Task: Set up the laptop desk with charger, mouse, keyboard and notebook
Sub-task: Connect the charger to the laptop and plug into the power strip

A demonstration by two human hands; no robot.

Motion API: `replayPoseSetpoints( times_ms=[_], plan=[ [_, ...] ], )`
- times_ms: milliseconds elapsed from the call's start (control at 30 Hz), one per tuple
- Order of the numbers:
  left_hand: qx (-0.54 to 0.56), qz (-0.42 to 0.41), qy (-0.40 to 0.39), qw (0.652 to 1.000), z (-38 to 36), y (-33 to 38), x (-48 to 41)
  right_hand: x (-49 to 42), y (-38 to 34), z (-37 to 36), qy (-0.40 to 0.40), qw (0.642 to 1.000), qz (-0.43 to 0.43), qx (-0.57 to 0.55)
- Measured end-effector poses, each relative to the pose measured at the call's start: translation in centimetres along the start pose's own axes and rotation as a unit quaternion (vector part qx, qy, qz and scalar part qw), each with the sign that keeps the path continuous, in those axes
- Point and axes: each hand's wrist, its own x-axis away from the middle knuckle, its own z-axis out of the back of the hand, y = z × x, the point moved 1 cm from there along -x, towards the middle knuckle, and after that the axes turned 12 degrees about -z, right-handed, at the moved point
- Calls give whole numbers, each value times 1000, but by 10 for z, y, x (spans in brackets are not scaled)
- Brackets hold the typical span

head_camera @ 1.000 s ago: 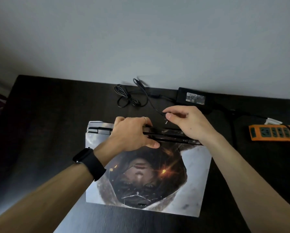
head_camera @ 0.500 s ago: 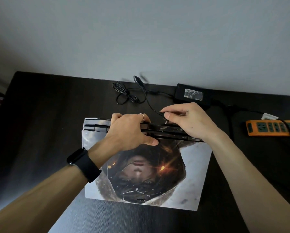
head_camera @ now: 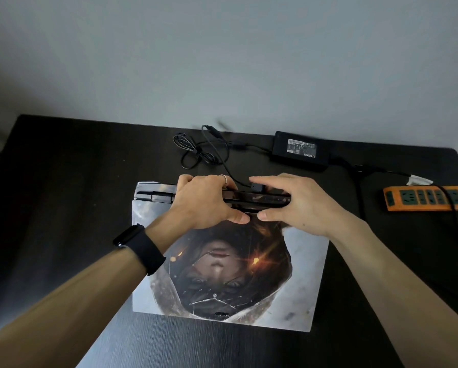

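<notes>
Both hands clamp the rear edge of the closed laptop point(head_camera: 302, 274). The left hand point(head_camera: 209, 203) has its thumb flat on the lid and its fingers curled over the back. The right hand point(head_camera: 299, 203) mirrors it, thumb on the lid and fingers reaching over the edge. The thumb tips are nearly touching.

Nearest the camera, both forearms come in from the bottom corners, with a black watch point(head_camera: 140, 245) on the left wrist. The laptop lies mid-desk point(head_camera: 63, 195), its lid covered by a printed skin of a hooded figure. A ring point(head_camera: 223, 178) sits on one left-hand finger.

A small black plug point(head_camera: 256, 187) sits at the laptop's back edge between the two hands, just by the right fingertips; can't tell if it is fully seated. Its thin cable point(head_camera: 196, 152) runs back to a loose coil behind the laptop, then on to the charger brick point(head_camera: 301, 150) near the far desk edge. A thicker lead goes from the brick to an orange power strip point(head_camera: 427, 200) at far right. A plain grey wall point(head_camera: 222, 62) is behind the desk.
</notes>
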Motion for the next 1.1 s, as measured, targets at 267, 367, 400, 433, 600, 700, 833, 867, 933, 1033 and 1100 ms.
replayPoseSetpoints(
  times_ms=[267, 367, 400, 433, 600, 700, 833, 867, 933, 1033, 1100],
  plan=[
    [45, 34, -71, 996, -10, -14, -31, -36, 15, -8, -28, 998, -50, 17],
    [52, 56, -102, 992, -18, -19, -44, -31, 35, -27, 67, 983, -107, 132],
    [53, 61, -105, 991, -21, -21, -47, -26, 44, -34, 105, 975, -133, 143],
    [57, 67, -110, 990, -23, -22, -50, -21, 52, -42, 135, 968, -155, 145],
    [64, 84, -123, 987, -31, -26, -58, -1, 73, -82, 246, 947, -195, 64],
    [57, 85, -121, 987, -37, -27, -60, 5, 74, -100, 282, 936, -204, 60],
    [38, 29, -53, 997, -31, -30, -65, 5, 78, -107, 305, 928, -204, 68],
    [53, 16, -36, 998, -25, -31, -67, 4, 78, -107, 307, 927, -204, 64],
    [67, -6, -37, 997, -12, -35, -67, 2, 78, -108, 314, 926, -202, 59],
    [4, -24, -49, 998, -6, -39, -58, 4, 80, -110, 321, 923, -199, 70],
    [-36, -16, -3, 999, -14, -39, -48, 4, 80, -111, 324, 921, -202, 77]
  ],
)
